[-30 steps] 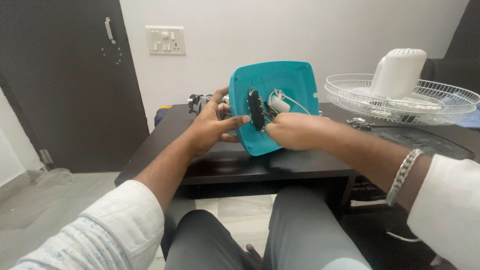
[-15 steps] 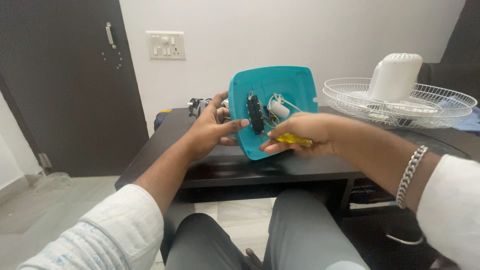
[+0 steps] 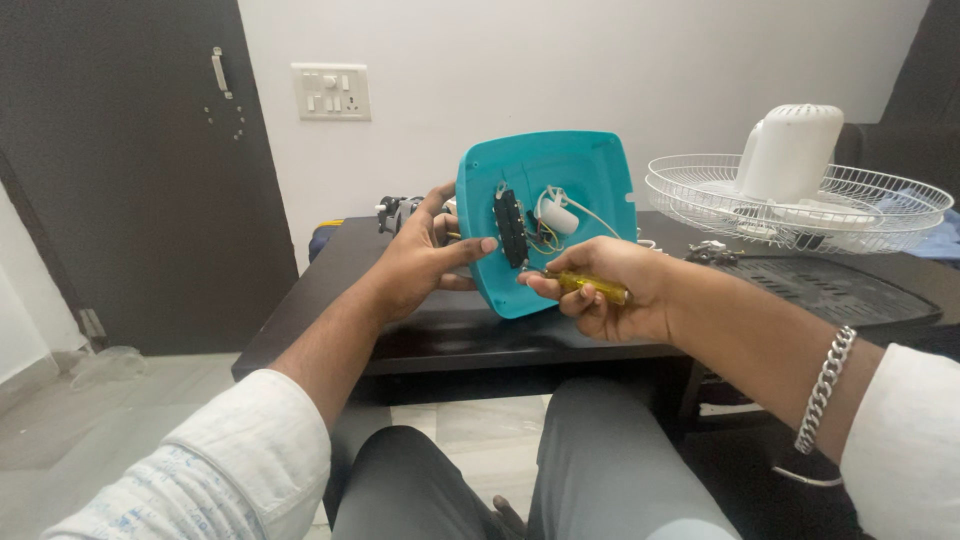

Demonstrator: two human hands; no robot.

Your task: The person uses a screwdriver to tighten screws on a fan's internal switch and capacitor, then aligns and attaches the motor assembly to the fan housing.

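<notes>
My left hand [image 3: 425, 262] grips the left edge of a teal plastic fan base cover [image 3: 590, 170], held upright on the dark table [image 3: 330, 280] with its inside facing me. Inside it sit a black switch block [image 3: 512, 228], a white capacitor [image 3: 558, 215] and thin coloured wires. My right hand [image 3: 610, 290] is closed around a yellow-handled screwdriver [image 3: 592, 287], its tip pointing left toward the lower end of the switch block. A silver chain bracelet [image 3: 825, 385] hangs on my right wrist.
A white wire fan guard [image 3: 900, 205] with a white motor housing [image 3: 795, 150] lies on the table at the right, a dark grille [image 3: 830, 285] in front of it. A small motor part [image 3: 395, 210] sits behind my left hand. Door and wall switch plate stand behind.
My right hand has pulled back from the wires, turned palm-up and lowered slightly, so the yellow screwdriver handle now shows. The left hand and cover have stayed put.
</notes>
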